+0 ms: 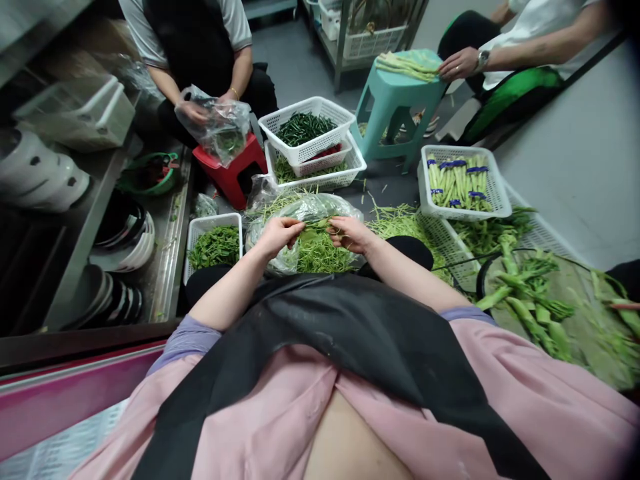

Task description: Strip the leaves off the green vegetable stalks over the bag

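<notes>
Green stems (318, 225) stretch between my two hands, over a clear plastic bag (280, 257) that holds a heap of thin green stems (323, 255). My left hand (281, 236) pinches one end of the stems, thumb against fingers. At the other end, the fingers of my right hand (350, 235) are bent around the stems. A white basket (241, 233) of leafy greens (215, 245) stands to the left of the bag. Loose thin stems (405, 227) lie in a pile to its right.
Stacked white baskets (314, 160) and a red stool (233, 175) stand ahead. Two people sit beyond, one by a teal stool (395, 100). Bundled stalks fill a basket (467, 212) at right, near broccoli-like stalks (540, 300). Metal shelving (167, 267) runs along the left.
</notes>
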Action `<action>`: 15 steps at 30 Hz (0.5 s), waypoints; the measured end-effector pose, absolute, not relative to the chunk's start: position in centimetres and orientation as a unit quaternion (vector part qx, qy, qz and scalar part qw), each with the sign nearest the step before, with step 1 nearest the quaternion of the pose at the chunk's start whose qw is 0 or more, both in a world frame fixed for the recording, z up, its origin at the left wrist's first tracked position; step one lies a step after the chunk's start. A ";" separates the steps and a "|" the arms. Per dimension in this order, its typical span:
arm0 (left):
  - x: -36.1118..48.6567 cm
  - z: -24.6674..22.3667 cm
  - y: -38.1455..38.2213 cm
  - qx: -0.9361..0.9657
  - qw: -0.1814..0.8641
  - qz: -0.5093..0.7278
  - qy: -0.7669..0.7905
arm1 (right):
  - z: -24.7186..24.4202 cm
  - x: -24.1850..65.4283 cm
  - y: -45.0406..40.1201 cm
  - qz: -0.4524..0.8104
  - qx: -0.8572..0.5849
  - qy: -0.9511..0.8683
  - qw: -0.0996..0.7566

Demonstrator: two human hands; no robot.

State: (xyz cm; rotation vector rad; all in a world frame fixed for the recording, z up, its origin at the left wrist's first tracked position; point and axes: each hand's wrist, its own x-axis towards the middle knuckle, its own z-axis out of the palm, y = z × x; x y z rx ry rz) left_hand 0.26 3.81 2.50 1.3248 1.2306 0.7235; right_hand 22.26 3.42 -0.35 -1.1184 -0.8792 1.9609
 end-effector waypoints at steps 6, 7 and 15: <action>0.7 2.5 3.4 0.576 0.533 0.306 0.539 | 0.5 21.5 1.7 0.764 -0.372 -0.411 0.329; 0.7 2.6 3.3 0.576 0.531 0.305 0.541 | 0.5 21.4 1.6 0.744 -0.386 -0.420 0.347; 1.4 2.9 1.9 0.564 0.553 0.300 0.535 | -1.1 20.3 1.9 0.445 -0.524 -0.586 0.428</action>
